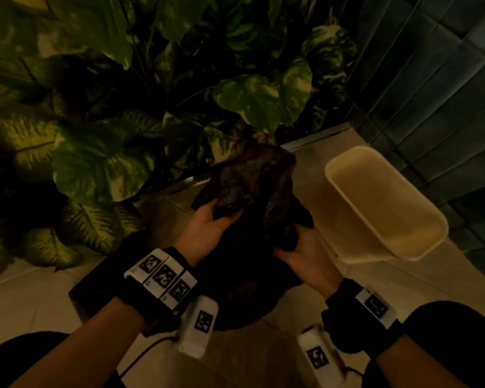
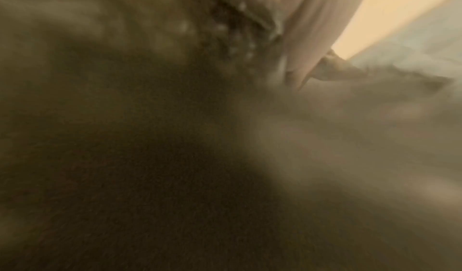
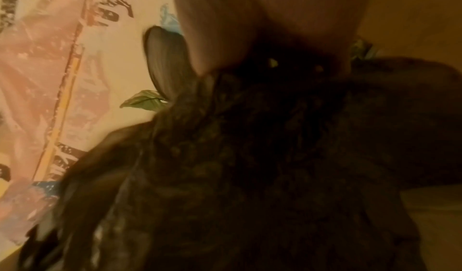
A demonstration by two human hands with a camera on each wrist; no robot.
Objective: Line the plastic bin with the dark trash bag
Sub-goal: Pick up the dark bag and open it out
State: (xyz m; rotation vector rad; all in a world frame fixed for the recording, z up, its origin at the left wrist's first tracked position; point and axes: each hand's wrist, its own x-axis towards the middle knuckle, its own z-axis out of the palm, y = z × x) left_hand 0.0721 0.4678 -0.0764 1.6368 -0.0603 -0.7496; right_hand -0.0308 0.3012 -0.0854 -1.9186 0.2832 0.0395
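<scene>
A crumpled dark trash bag [image 1: 252, 191] hangs in the air between my hands, above the floor. My left hand [image 1: 216, 219] grips its left side with the thumb on top. The bag's right side is bunched in my right hand [image 1: 297, 247]. To the right stands a cream plastic bin [image 1: 387, 203], open and with nothing in it, apart from the bag. The left wrist view is blurred, filled by bag film [image 2: 150, 137] and a finger [image 2: 300, 57]. In the right wrist view the dark bag [image 3: 250, 156] fills the lower frame below my fingers [image 3: 225, 28].
Large potted plants with broad green leaves [image 1: 95, 135] crowd the left and back. A dark slatted wall [image 1: 445, 93] rises behind the bin. Pale floor tiles [image 1: 39, 298] lie below. My dark-clad knees show at the bottom corners.
</scene>
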